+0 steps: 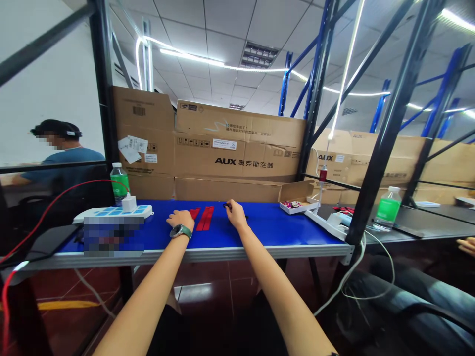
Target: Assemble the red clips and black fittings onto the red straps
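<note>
A round wristwatch (181,231) with a silver bezel and dark strap circles the left wrist (173,245); dark clothing (166,336) shows at six o'clock.

We see large brown cardboard boxes (237,153) stacked before blue steel shelving posts (284,84), under white ceiling tiles (208,24) and glowing LED strip lights (193,58).

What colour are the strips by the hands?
The strips are red, best seen in the head view.

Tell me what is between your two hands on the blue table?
In the head view, two red strips lie on the blue table between the left hand and the right hand.
</note>
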`<action>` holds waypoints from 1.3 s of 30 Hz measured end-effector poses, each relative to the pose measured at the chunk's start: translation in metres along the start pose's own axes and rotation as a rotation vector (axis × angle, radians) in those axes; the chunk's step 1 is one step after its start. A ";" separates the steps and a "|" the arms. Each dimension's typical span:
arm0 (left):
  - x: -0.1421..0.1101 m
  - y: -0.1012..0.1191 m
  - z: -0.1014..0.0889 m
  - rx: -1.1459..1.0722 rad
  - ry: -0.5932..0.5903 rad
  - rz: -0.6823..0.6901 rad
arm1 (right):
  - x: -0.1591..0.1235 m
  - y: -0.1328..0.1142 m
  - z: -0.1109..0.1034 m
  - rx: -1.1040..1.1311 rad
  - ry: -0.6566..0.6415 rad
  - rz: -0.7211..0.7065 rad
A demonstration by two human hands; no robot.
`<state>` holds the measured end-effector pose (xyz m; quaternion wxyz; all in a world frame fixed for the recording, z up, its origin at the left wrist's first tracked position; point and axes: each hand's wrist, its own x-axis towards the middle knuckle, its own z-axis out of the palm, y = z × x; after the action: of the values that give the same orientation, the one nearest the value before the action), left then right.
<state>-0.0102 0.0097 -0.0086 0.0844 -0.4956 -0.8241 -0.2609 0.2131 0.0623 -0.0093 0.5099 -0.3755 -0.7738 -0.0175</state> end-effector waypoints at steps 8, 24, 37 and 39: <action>-0.004 0.004 -0.016 -0.064 0.165 0.116 | 0.001 -0.007 -0.002 0.012 -0.009 -0.093; -0.015 0.023 -0.026 -0.262 0.353 1.107 | -0.007 -0.041 -0.003 -0.490 -0.227 -0.313; -0.003 0.023 -0.011 -0.323 0.360 1.168 | -0.003 -0.039 -0.005 -0.322 -0.150 -0.223; -0.001 0.023 -0.009 -0.314 0.336 1.166 | -0.003 -0.038 -0.004 -0.276 -0.165 -0.228</action>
<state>0.0086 0.0126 0.0067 0.2673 -0.8224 -0.3456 -0.3644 0.1939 0.0314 0.0042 0.3830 -0.3522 -0.8406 -0.1503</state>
